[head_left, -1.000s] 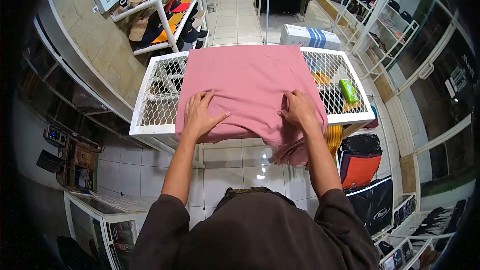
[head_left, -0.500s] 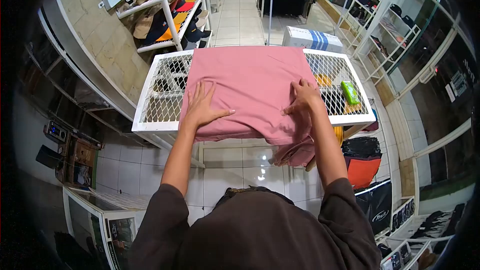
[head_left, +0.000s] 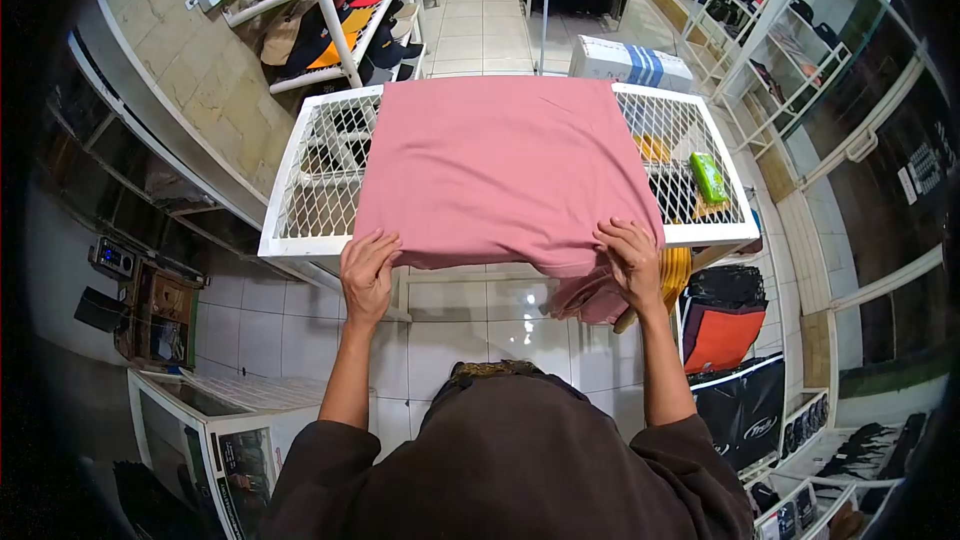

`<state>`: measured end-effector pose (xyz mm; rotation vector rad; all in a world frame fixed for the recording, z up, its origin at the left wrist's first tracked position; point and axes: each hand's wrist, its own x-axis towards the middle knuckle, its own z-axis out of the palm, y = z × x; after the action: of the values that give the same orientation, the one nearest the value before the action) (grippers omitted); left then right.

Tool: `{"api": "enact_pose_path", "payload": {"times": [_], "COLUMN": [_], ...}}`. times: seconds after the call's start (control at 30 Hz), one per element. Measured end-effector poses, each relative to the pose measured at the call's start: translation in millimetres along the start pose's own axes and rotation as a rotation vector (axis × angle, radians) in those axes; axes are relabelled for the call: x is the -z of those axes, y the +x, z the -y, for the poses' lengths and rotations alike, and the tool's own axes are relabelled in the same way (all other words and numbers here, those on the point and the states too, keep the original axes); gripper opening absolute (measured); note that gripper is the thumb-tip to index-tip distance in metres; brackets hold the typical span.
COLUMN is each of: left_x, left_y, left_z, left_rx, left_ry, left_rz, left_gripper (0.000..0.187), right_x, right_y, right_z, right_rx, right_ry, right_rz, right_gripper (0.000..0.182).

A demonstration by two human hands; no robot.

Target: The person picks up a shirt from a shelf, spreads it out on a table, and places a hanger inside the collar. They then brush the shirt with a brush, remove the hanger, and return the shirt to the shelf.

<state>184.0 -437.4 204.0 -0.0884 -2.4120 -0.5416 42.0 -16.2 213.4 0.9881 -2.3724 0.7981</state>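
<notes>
A pink garment (head_left: 500, 165), which looks like a T-shirt, lies spread over a white table with a metal mesh top (head_left: 318, 175). Its near edge hangs over the front, and a bunched part droops below at the right. My left hand (head_left: 369, 265) grips the near left corner, fingers curled over the cloth. At the near right corner, my right hand (head_left: 632, 260) pinches the fabric between thumb and fingers. Soft creases run across the cloth toward the right hand.
A green packet (head_left: 708, 178) rests on the mesh at the right. Behind the table stands a white box with blue stripes (head_left: 632, 66). Caps fill a rack (head_left: 345, 30) at the back left. Folded dark and orange items (head_left: 722, 325) sit low at the right.
Both hands have slid back toward me from flat on the cloth to its near corners and closed on it. The garment lies smoother, its near edge pulled straighter.
</notes>
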Motion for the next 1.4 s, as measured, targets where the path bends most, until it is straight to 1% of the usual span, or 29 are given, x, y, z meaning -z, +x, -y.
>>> {"api": "enact_pose_path", "payload": {"times": [0.07, 0.1, 0.17, 0.2, 0.27, 0.33, 0.4, 0.43, 0.53, 0.57, 0.63, 0.67, 0.7, 0.73, 0.8, 0.83, 0.87, 0.93, 0.97, 1.03, 1.1, 1.13, 1.17, 1.2, 1.23, 1.27, 1.3, 1.33, 1.4], "left_x": [8.9, 17.2, 39.1, 48.0, 63.6, 75.6, 87.4, 91.8, 88.5, 77.2, 40.5, 26.2, 13.6, 1.9, -20.0, -26.7, -29.0, -28.7, -28.9, -26.9, -23.6, -21.3, -19.3, -20.0, -23.1, -25.3, -26.1, -27.8, -33.0], "left_y": [4.6, 6.2, 4.1, 1.1, -7.1, -17.0, -19.1, -17.2, 2.9, 9.2, 22.1, 32.6, 41.7, 46.2, 54.2, 56.2, 56.4, 59.7, 60.2, 63.8, 72.3, 77.0, 82.0, 85.9, 88.3, 92.0, 100.0, 104.5, 113.5], "left_z": [-12.5, -22.7, -43.8, -50.2, -60.0, -63.1, -66.3, -68.0, -81.5, -84.6, -87.0, -88.4, -88.7, -88.1, -81.9, -79.4, -77.4, -77.0, -73.7, -68.0, -61.7, -58.7, -55.1, -48.2, -38.7, -30.1, -23.7, -19.9, -12.9], "left_rx": [0.011, 0.012, 0.219, 0.226, 0.212, 0.296, 0.436, 0.539, 0.563, 0.563, 0.39, 0.3, 0.208, 0.202, 0.103, 0.139, 0.136, 0.178, 0.189, 0.176, 0.153, 0.175, 0.197, 0.195, 0.18, 0.166, 0.236, 0.235, 0.157], "left_ry": [-0.059, -0.06, -0.104, -0.105, -0.127, -0.163, -0.156, -0.218, -0.266, -0.265, -0.286, -0.241, -0.195, -0.194, 0.019, 0.066, 0.065, 0.058, 0.061, 0.066, 0.071, 0.052, 0.033, 0.034, 0.014, -0.006, -0.066, -0.064, 0.036], "left_rz": [-0.049, -0.047, 0.124, 0.125, 0.256, 0.33, 0.608, 0.688, 0.627, 0.623, 0.195, 0.147, 0.098, 0.095, 0.077, 0.107, 0.103, 0.084, 0.11, 0.136, 0.157, 0.228, 0.3, 0.296, 0.335, 0.373, 0.482, 0.478, 0.591], "left_gripper": [0.015, 0.015, 0.011, 0.011, 0.012, 0.015, 0.017, 0.019, 0.02, 0.02, 0.02, 0.02, 0.021, 0.021, 0.027, 0.035, 0.035, 0.039, 0.048, 0.054, 0.061, 0.071, 0.081, 0.081, 0.091, 0.101, 0.121, 0.121, 0.134], "right_x": [4.2, 10.8, 28.3, 35.4, 46.7, 55.2, 69.0, 77.5, 66.5, 53.6, 35.0, 18.8, 8.5, 0.3, -17.1, -26.9, -33.6, -29.9, -29.1, -27.8, -22.7, -21.4, -20.2, -19.4, -19.2, -19.7, -19.7, -19.5, -17.7], "right_y": [0.3, -0.6, -6.6, -8.7, -14.6, -22.8, -20.5, -12.6, -6.6, -2.8, 23.8, 31.8, 42.7, 53.4, 60.2, 61.5, 61.5, 64.7, 66.1, 69.9, 77.8, 82.0, 86.2, 91.2, 96.9, 102.8, 108.8, 114.8, 127.3], "right_z": [6.0, 11.5, 28.6, 36.7, 51.4, 61.0, 71.7, 80.0, 75.1, 71.3, 72.7, 66.8, 63.8, 61.2, 52.8, 47.1, 41.9, 44.5, 44.3, 41.5, 31.8, 28.1, 24.5, 21.1, 17.8, 14.9, 13.4, 12.9, 12.2], "right_rx": [-0.033, -0.034, -0.175, -0.175, -0.269, -0.269, -0.538, -0.668, -0.568, -0.493, -0.351, -0.287, -0.284, -0.274, -0.261, -0.216, -0.171, -0.218, -0.205, -0.191, -0.259, -0.258, -0.279, -0.299, -0.296, -0.315, -0.335, -0.332, -0.364], "right_ry": [0.03, 0.029, -0.007, -0.007, 0.051, 0.024, 0.159, 0.245, 0.309, 0.24, 0.148, 0.154, 0.153, 0.102, 0.046, -0.004, -0.053, -0.074, -0.109, -0.14, -0.14, -0.139, -0.158, -0.177, -0.178, -0.215, -0.251, -0.251, -0.313], "right_rz": [-0.043, -0.042, 0.07, 0.077, 0.186, 0.221, 0.518, 0.619, 0.523, 0.378, 0.175, 0.062, 0.057, 0.087, 0.103, 0.052, 0.005, 0.044, 0.027, 0.016, 0.219, 0.217, 0.276, 0.336, 0.334, 0.411, 0.488, 0.485, 0.621], "right_gripper": [0.018, 0.018, 0.007, 0.007, 0.014, 0.02, 0.02, 0.025, 0.026, 0.027, 0.024, 0.024, 0.024, 0.024, 0.024, 0.025, 0.026, 0.028, 0.031, 0.036, 0.053, 0.053, 0.062, 0.072, 0.072, 0.084, 0.097, 0.097, 0.112]}}
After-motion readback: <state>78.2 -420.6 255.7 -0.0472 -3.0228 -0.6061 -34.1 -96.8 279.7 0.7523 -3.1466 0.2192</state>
